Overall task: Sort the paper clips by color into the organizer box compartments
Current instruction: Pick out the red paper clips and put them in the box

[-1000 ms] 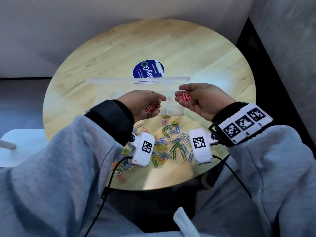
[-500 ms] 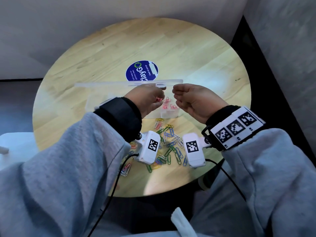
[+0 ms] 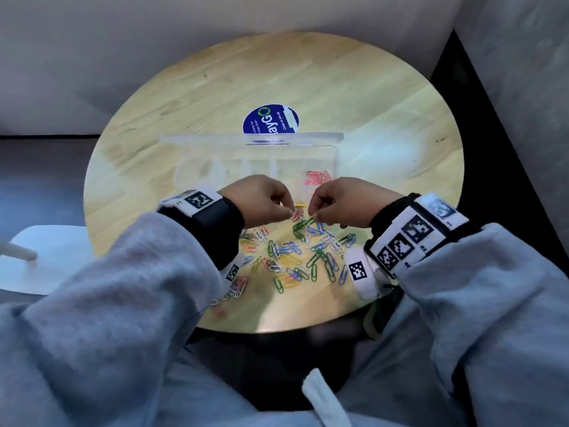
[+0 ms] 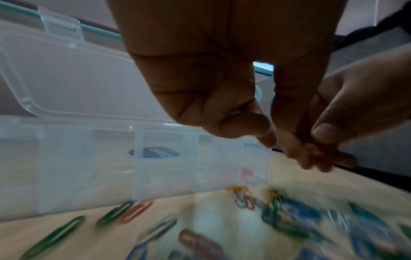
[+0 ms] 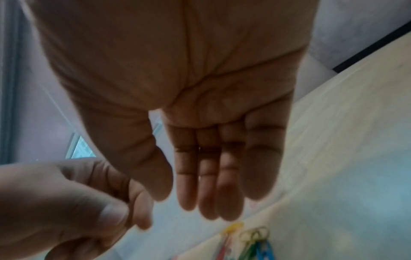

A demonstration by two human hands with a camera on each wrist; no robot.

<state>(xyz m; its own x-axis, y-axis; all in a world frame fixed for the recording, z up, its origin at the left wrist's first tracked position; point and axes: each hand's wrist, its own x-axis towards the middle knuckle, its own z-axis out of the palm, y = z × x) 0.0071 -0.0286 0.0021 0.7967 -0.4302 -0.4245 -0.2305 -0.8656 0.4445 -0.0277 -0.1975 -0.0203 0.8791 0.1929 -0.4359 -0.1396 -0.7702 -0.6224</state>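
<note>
The clear organizer box (image 3: 184, 167) lies open on the round table, its lid (image 3: 215, 138) standing up behind it. Red paper clips (image 3: 317, 177) lie in its rightmost compartment and show through the wall in the left wrist view (image 4: 244, 174). A pile of mixed paper clips (image 3: 295, 254) is spread in front of the box. My left hand (image 3: 291, 211) hovers over the pile's far edge with fingers curled and thumb against them, nothing visible between them (image 4: 264, 133). My right hand (image 3: 312, 214) is beside it, fingers straight and pointing down (image 5: 191, 202), holding nothing.
A blue round sticker (image 3: 271, 120) sits on the wooden table (image 3: 385, 134) behind the lid. A white stool (image 3: 46, 257) stands low at the left. Grey walls close in behind and on the right. Some clips lie near the table's near edge (image 3: 220, 311).
Both hands held red clips over the box's right end; those clips now lie in the rightmost compartment. Both hands have turned palm-down and dropped to the pile.
</note>
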